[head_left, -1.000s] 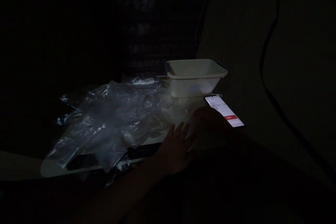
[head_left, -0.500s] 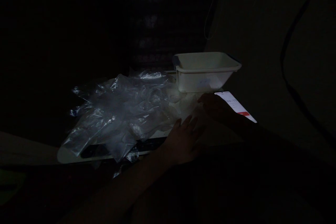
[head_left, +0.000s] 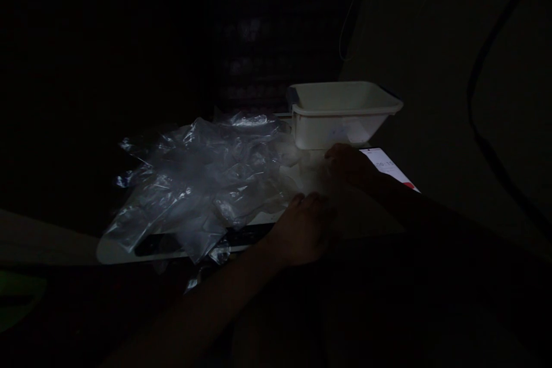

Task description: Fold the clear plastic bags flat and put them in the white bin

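Note:
The scene is very dark. A loose heap of clear plastic bags [head_left: 207,167] covers the left and middle of a pale tabletop [head_left: 116,251]. My left hand [head_left: 302,230] is low over the near side of the table, right of the heap, with its fingers curled in. Beyond it, my right hand [head_left: 349,164] is closed, its fingertips bent down in front of the white tub. Faint clear plastic [head_left: 308,169] shows between the hands. Whatever lies under the fingers is too dark to make out.
A white plastic tub [head_left: 328,129] with dark handles stands at the back right of the table. A lit phone [head_left: 388,167] showing a timer lies beside my right forearm. A dark cable [head_left: 474,98] hangs at the right, and something green [head_left: 21,293] is at lower left.
My left hand's fingers were spread and have curled in. My right hand has shifted slightly away from me, and its forearm covers more of the phone.

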Demonstrator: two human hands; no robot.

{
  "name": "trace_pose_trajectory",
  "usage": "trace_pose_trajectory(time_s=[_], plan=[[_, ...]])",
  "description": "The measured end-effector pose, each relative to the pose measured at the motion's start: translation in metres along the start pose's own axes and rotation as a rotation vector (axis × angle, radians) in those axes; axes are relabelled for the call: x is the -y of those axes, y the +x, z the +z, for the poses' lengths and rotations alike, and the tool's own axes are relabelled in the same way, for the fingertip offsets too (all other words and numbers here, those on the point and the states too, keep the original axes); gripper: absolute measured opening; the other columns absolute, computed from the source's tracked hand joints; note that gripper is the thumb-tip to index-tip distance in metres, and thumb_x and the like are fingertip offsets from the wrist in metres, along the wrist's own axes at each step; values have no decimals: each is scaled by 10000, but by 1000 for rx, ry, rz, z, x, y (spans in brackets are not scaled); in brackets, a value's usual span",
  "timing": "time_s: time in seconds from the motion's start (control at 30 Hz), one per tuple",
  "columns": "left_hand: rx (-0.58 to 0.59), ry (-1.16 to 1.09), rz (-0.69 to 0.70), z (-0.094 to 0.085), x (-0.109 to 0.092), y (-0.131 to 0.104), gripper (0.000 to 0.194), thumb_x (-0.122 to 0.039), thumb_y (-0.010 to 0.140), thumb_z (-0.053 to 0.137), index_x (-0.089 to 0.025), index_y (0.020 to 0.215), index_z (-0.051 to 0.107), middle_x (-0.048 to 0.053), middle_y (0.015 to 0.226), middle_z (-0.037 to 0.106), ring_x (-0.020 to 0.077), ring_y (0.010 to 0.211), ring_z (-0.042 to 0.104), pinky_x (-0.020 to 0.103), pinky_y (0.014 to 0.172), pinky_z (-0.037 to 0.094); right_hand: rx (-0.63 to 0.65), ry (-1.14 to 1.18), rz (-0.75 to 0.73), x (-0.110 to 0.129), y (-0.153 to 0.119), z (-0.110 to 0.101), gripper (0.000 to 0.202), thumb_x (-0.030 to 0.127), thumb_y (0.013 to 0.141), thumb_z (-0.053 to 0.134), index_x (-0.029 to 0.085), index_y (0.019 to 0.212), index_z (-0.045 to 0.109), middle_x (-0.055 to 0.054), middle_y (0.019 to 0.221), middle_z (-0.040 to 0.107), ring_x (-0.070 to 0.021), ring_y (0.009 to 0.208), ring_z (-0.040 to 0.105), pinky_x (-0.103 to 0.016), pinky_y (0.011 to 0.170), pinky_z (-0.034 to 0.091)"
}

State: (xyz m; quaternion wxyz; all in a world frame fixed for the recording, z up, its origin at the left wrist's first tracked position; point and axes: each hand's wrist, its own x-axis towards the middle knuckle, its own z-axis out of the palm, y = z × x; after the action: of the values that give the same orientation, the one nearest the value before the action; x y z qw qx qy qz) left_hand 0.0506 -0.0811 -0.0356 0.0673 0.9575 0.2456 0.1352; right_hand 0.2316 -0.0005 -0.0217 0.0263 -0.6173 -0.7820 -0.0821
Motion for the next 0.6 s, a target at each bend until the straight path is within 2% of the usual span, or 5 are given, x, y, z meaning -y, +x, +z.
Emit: trace_pose_trajectory(time_s=[0.2,0.3,0.4,0.5,0.6], plan=[[-25,44,-25,6,2,1,406,-272,811,338,-132,1189,380,136,1251,381,234,1160,317,390,919,270,146,62,11,18,-9,-9,240,145,762,370,126,829,600,-79,879,606,-154,783,536,-242,676,374],[1,68,-28,8,2,0,415,-276,795,369,-143,1188,384,130,1264,376,239,1178,300,412,939,245,92,51,-15,16,-3,-4,250,144,776,354,117,833,596,-93,877,598,-154,794,530,-244,697,371],[8,51,-10,6,2,-1,438,-303,776,403,-139,1181,396,138,1260,383,253,1163,324,424,920,274,55,72,-1,10,1,-1,240,137,757,384,130,880,590,-84,913,595,-162,840,521,-252,719,375],[-37,12,17,0,5,-4,457,-340,770,413,-134,1178,400,138,1269,375,254,1162,328,417,911,301,18,73,61,9,-5,-8,267,120,743,382,149,919,580,-73,966,589,-169,887,513,-258,731,379],[-103,-16,-62,-1,13,-5,404,-298,826,323,-132,1187,391,125,1271,381,210,1169,335,374,937,297,80,59,78,16,-16,-18,261,142,761,355,147,865,595,-78,935,605,-167,853,533,-252,699,387]])
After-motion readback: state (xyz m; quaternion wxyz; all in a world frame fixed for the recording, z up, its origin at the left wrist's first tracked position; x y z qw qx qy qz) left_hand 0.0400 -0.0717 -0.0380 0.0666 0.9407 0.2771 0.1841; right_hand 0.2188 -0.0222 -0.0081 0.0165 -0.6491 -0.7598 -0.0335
